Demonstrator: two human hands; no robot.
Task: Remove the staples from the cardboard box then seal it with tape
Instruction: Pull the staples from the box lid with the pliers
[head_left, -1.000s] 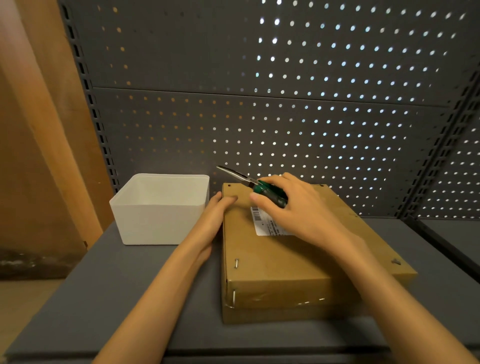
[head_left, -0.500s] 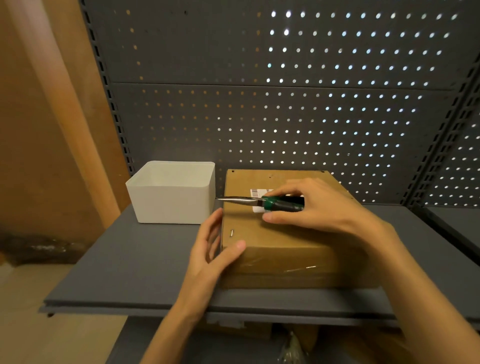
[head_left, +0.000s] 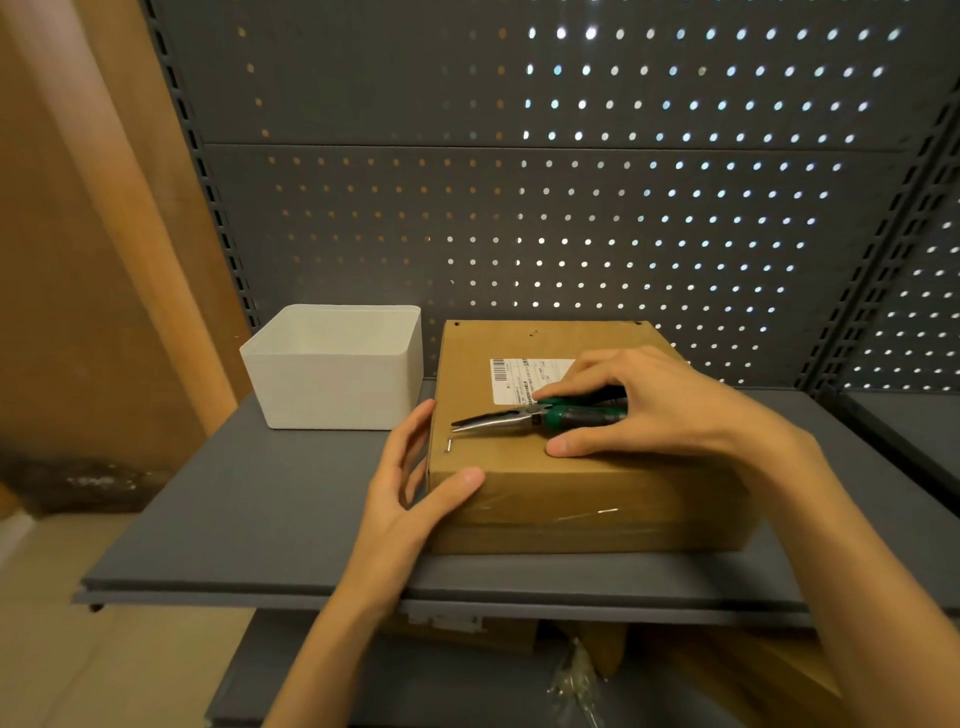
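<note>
Staple-pulling step — my right hand (head_left: 670, 405) grips the needle-nose pliers (head_left: 540, 415), tips just above the staple (head_left: 448, 445). Left hand (head_left: 415, 488) braces the cardboard box (head_left: 571, 483) corner, fingers relaxed — next, nip the staple.

Dim, backlit pegboard (head_left: 571, 208) holes, edges warped

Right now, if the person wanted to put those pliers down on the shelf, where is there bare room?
The grey shelf is bare in front of the white bin, left of the cardboard box, and again right of the box. It is tight at the box's left edge, where the left hand rests and the right hand holds the pliers near a staple.
</note>
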